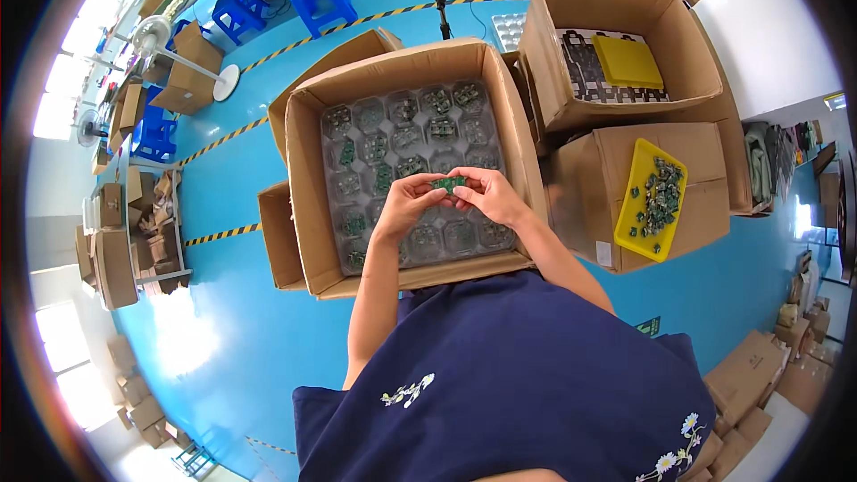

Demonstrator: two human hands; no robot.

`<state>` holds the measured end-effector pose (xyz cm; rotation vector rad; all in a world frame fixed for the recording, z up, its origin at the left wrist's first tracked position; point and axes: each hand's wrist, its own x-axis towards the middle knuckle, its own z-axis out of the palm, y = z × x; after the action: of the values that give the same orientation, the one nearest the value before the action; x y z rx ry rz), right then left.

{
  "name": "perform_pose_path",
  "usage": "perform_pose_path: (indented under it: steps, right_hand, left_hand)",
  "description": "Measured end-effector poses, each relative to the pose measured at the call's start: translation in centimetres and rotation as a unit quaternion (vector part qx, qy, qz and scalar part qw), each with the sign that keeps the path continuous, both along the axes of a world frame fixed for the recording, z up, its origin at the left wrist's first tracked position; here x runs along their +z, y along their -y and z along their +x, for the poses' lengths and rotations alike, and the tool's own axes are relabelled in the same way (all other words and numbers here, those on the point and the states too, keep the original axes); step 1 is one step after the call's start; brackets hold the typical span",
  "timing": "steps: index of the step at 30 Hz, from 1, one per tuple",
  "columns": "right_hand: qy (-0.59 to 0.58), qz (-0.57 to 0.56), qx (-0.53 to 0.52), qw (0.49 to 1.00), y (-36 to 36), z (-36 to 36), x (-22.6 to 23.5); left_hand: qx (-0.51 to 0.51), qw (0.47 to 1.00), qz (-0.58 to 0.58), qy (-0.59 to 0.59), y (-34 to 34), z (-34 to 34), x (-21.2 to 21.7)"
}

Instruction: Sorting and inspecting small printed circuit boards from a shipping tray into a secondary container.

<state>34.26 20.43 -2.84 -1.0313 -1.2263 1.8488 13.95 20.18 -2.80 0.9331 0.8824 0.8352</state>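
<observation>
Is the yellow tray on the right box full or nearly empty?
Partly full: the yellow tray holds a heap of small green parts; its left side is bare.

Person wears a dark navy garment point(527, 375), loose, covers the torso and lap, fills the lower middle of the view. Small white embroidered flower sprig point(406, 390) on the left side of the fabric. Second flower cluster point(676, 451) at the lower right: white daisy petals, yellow centres, thin stems. Fabric plain otherwise, soft folds, hem edge visible at lower left. Both forearms bare, no sleeves reaching them. Left hand point(406, 205) and right hand point(491, 196) bare: no gloves. Rings or a watch cannot be made out at this size.
</observation>
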Motion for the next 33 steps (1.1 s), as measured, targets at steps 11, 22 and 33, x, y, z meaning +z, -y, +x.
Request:
perform_pose_path:
  steps: [11, 22, 33]
  right_hand:
    - [-0.26, -0.271, -0.187, 0.908, 0.9, -0.5, -0.3]
    - [-0.278, -0.424, -0.135, 0.852, 0.7, 0.2, -1.9]
    - [-0.063, -0.29, -0.169, 0.94, 1.9, 0.5, -2.4]
  left_hand:
    - [0.138, 0.985, 0.085, -0.066, 1.0, 1.5, -1.2]
    - [0.105, 0.71, 0.39, -0.577, -7.5, 3.4, -1.8]
    - [0.047, 0.922, 0.247, -0.295, -6.4, 2.9, -4.2]
